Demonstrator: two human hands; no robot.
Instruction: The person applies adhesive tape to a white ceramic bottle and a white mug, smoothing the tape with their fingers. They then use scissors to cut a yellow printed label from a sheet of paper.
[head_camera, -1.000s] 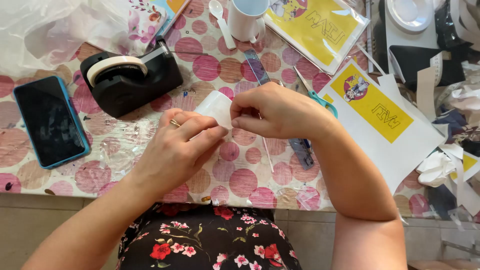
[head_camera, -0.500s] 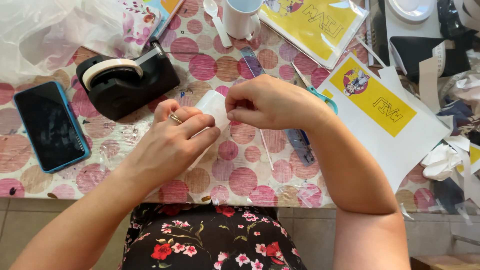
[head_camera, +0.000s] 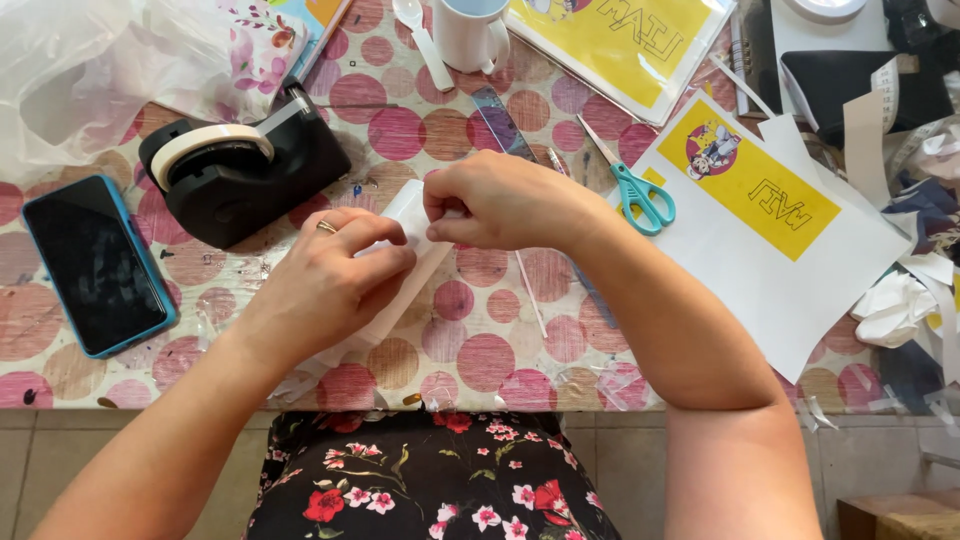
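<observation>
The left hand (head_camera: 335, 275) and right hand (head_camera: 500, 200) both pinch a small white paper (head_camera: 408, 212), thin, pale and partly hidden by fingers, held just above the dotted surface (head_camera: 480, 350). Beyond sit a black tape dispenser (head_camera: 235, 165) and teal scissors (head_camera: 635, 190).

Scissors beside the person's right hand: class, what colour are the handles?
The scissors have teal handles, seen in the head view, lying on the dotted tablecloth.
</observation>
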